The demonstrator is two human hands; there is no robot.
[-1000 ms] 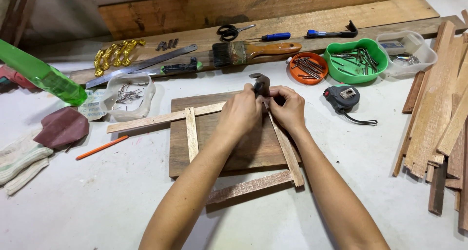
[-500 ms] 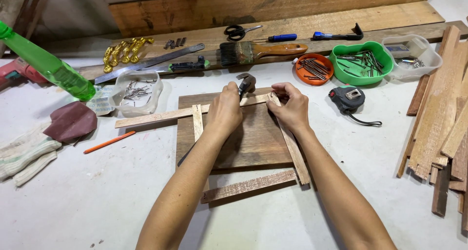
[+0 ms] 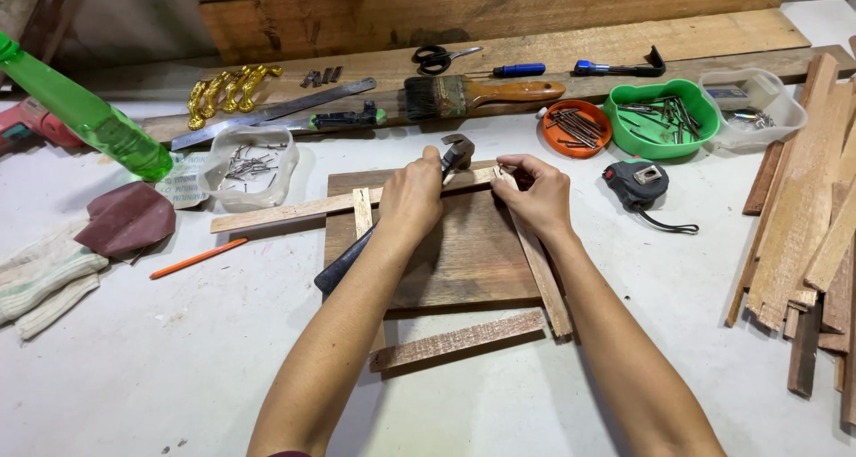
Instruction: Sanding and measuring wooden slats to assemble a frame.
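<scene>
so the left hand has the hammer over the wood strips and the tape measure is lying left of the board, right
Not quite. The left hand does hold the hammer over the wood strips, but the head view shows the tape measure lying to the right of the board, not the left.

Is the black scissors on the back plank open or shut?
Shut: the scissors lie flat on the plank, blades together in one point.

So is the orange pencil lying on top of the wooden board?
No, the orange pencil lies on the white table, left of the wooden board and apart from it.
</scene>
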